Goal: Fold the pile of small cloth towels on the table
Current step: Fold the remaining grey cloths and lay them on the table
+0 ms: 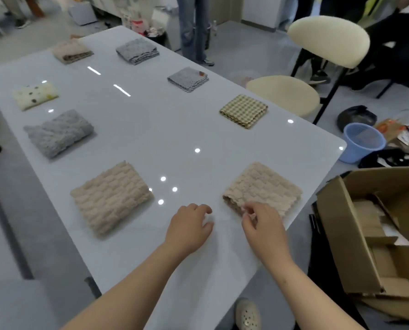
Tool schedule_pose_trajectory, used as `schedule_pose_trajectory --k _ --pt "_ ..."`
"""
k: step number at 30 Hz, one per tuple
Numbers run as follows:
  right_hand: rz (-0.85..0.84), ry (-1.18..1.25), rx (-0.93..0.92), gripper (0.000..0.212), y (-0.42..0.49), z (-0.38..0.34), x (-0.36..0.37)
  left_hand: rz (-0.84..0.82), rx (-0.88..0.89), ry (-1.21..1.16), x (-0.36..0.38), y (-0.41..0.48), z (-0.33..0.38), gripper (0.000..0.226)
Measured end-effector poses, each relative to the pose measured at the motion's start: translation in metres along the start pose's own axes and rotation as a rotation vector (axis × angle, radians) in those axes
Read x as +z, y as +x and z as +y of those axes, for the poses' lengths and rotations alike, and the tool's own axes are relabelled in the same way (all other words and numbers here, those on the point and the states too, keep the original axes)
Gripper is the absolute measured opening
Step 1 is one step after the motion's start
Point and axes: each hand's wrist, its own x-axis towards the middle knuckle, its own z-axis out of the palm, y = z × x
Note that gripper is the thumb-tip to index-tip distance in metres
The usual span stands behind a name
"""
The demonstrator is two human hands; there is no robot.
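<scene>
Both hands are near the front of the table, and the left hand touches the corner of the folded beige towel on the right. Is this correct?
Not quite: the head view shows the right hand at that corner of the folded beige towel. The left hand is beside it, over the bare table, touching no towel.

On my feed, a cream upholstered chair with a black metal frame [328, 40] stands at the upper right. On the grey floor near it I see an upright light blue perforated plastic basket [363, 141], and a crumpled black plastic bag [356, 116] lies just behind it. Closer in, at the right edge, an open brown cardboard box [341, 234] holds loose cardboard pieces. Farther back, a person in blue jeans [194, 27] stands, and another person in dark clothing [401, 44] sits beyond the chair.
</scene>
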Motion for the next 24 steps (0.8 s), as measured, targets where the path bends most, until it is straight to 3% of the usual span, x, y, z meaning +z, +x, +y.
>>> schedule_pose_trajectory --k 3,8,15,18,21,24 --pt "0.012 -0.103 -0.044 0.027 0.014 0.023 -0.020 0.033 -0.197 -0.339 0.010 -0.003 0.031 0.036" --pt "-0.126 -0.231 0.115 0.052 0.046 0.046 -0.048 0.033 -0.400 -0.611 0.025 -0.008 0.067 0.043" --pt "-0.272 -0.109 0.178 0.057 0.064 0.046 -0.046 0.055 -0.448 -0.889 0.029 0.011 0.078 0.041" --pt "-0.324 -0.020 0.196 0.046 0.067 0.041 -0.042 0.116 -0.429 -0.864 0.021 0.020 0.068 0.038" --pt "-0.312 -0.087 0.193 0.024 0.075 0.032 -0.043 0.187 -0.414 -0.713 0.007 0.030 0.053 0.041" --pt "-0.198 -0.170 0.092 0.030 0.089 0.032 -0.043 0.175 -0.421 -0.639 0.001 0.038 0.042 0.050"
